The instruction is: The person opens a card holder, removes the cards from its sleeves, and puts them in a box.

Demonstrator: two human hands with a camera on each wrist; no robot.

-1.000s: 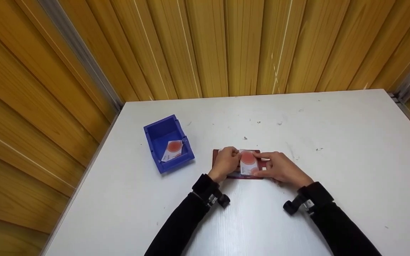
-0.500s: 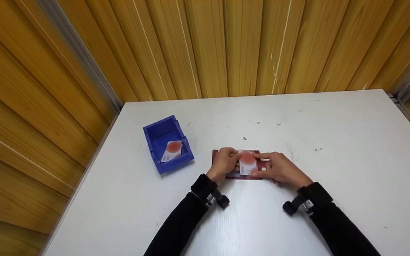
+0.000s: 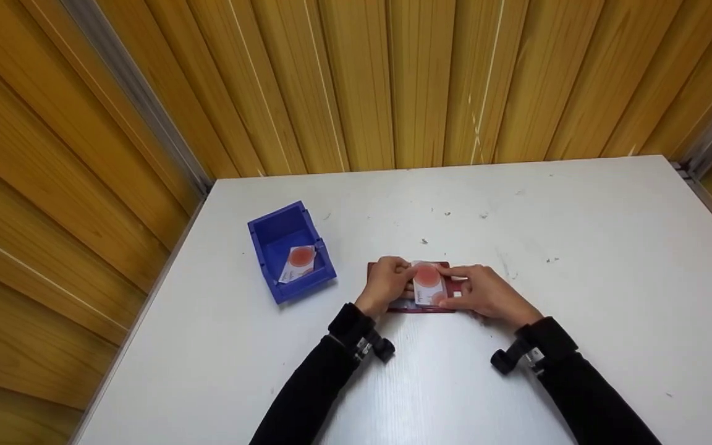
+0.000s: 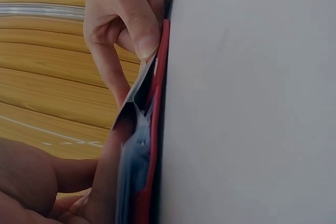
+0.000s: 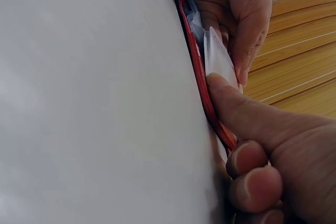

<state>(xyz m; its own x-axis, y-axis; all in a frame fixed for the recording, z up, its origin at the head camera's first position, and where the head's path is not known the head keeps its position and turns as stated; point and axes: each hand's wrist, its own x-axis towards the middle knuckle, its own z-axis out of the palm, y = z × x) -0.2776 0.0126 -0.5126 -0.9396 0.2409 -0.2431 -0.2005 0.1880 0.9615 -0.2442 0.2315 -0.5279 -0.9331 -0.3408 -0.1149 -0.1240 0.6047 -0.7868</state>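
Note:
A white card with red circles point(image 3: 428, 287) lies over an opened dark-red card holder point(image 3: 424, 311) on the white table. My left hand point(image 3: 387, 281) pinches the card's left edge, its thumb on top and other fingers beneath. At the card's right edge, my right hand point(image 3: 487, 293) grips it between thumb and forefinger. Clear plastic sleeves point(image 4: 137, 156) stand up from the holder in the left wrist view, with a left finger under the raised card. The right wrist view shows the card point(image 5: 220, 64) tilted above the red cover point(image 5: 198, 74). Most of the holder's inside is hidden.
A blue plastic bin point(image 3: 261, 252) stands on the table point(image 3: 207, 346) to the left of the hands. Another white and red card point(image 3: 298, 264) leans inside it. Yellow wood-look panels point(image 3: 418, 80) rise behind the table.
The card has shifted slightly to the left over the holder, both hands moving with it only a little. The bin and the card in it stay put.

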